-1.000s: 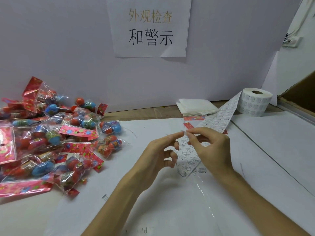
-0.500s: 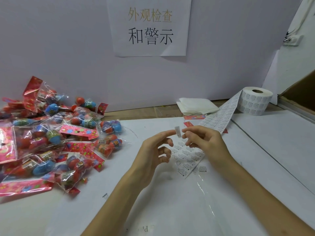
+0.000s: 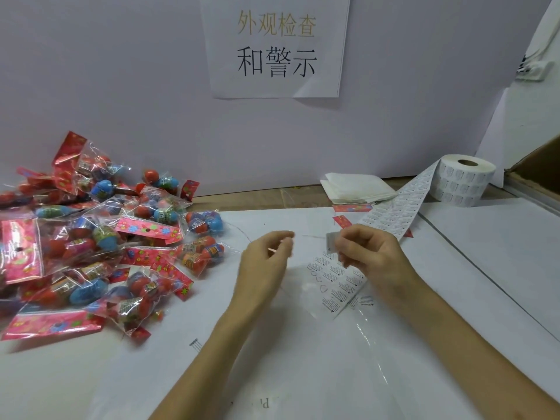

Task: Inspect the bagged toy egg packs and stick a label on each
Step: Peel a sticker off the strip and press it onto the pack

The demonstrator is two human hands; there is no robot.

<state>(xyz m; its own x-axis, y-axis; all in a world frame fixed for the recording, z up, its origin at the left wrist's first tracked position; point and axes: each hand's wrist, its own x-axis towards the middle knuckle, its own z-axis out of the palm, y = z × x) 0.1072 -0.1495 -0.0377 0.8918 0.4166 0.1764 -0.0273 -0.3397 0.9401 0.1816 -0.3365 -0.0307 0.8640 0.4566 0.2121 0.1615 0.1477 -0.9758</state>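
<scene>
Leftward goes the left hand (image 3: 266,262), away from the label strip (image 3: 391,215), fingers loosely curled on nothing, probably freed to fetch a pack. The right hand (image 3: 371,257) pinches the peeled label (image 3: 331,243) by one edge, ready to stick. The toy egg packs (image 3: 91,237) lie heaped at left.
</scene>
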